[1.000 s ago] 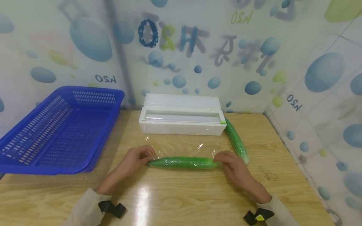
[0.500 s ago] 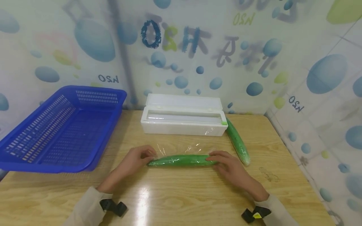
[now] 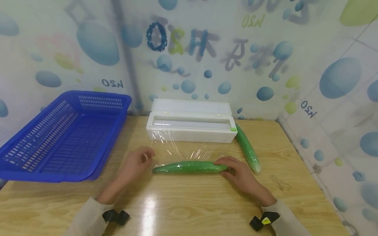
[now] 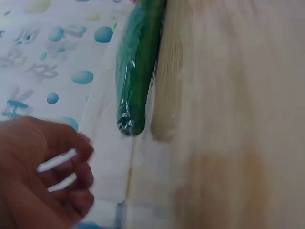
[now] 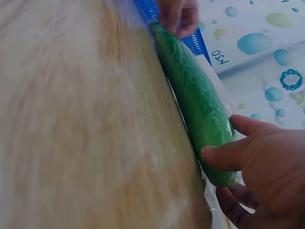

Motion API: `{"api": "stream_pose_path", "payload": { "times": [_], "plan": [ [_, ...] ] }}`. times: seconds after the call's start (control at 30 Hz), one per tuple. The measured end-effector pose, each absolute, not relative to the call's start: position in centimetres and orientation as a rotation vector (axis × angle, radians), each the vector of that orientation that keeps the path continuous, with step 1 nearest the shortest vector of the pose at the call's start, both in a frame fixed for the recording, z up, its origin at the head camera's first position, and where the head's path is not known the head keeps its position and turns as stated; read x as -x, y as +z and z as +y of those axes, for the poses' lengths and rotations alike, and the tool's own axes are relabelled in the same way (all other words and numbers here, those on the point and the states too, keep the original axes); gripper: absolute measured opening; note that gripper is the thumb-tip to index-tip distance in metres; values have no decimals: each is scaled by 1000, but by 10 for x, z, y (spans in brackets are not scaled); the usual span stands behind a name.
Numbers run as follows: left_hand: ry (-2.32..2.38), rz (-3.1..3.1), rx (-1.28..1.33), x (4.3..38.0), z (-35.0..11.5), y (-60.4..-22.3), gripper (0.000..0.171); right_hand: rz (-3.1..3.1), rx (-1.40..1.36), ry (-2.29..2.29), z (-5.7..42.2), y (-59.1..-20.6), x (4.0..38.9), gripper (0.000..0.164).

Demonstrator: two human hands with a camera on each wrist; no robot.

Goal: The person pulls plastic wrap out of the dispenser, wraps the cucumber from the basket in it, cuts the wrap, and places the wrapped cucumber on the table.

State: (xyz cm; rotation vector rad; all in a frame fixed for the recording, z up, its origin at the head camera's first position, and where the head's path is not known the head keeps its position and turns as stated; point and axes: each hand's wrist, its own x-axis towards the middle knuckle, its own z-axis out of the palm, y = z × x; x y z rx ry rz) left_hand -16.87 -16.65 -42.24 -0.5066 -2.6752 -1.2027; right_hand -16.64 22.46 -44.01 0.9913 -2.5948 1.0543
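A green cucumber (image 3: 190, 167) in clear cling film lies crosswise on the table. My right hand (image 3: 239, 173) grips its right end; in the right wrist view the thumb (image 5: 224, 155) lies on the near side and fingers on the far side. My left hand (image 3: 137, 165) is just off the left end, fingers loosely curved, nothing visible between them in the left wrist view. A sheet of clear cling film (image 3: 177, 151) runs from the cucumber back to a white cling film dispenser box (image 3: 192, 135), its lid up.
A second cucumber (image 3: 248, 149), with a wrapped look, lies right of the dispenser. A blue plastic basket (image 3: 98, 164) stands at the left of the wooden table (image 3: 189, 209). A patterned wall (image 3: 183, 65) rises behind the table, another at the right.
My left hand has come off the cucumber's left end, back and to the left. My right hand has shifted left and closed round the right end. The film now shows creases up to the dispenser.
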Motion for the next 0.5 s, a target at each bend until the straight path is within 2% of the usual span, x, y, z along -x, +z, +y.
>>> {"api": "stream_pose_path", "payload": {
  "times": [0.1, 0.3, 0.5],
  "plan": [
    [-1186, -2650, 598, 167, -163, -418, 19, -2598, -979, 1063, 225, -441, 166, 51],
    [-1254, -2726, 870, 168, -158, -425, 33, -2640, -913, 1092, 224, -439, 165, 48],
    [-1287, -2706, 822, 170, -157, -435, 38, -2716, -787, 1129, 226, -439, 164, 43]
  ]
}}
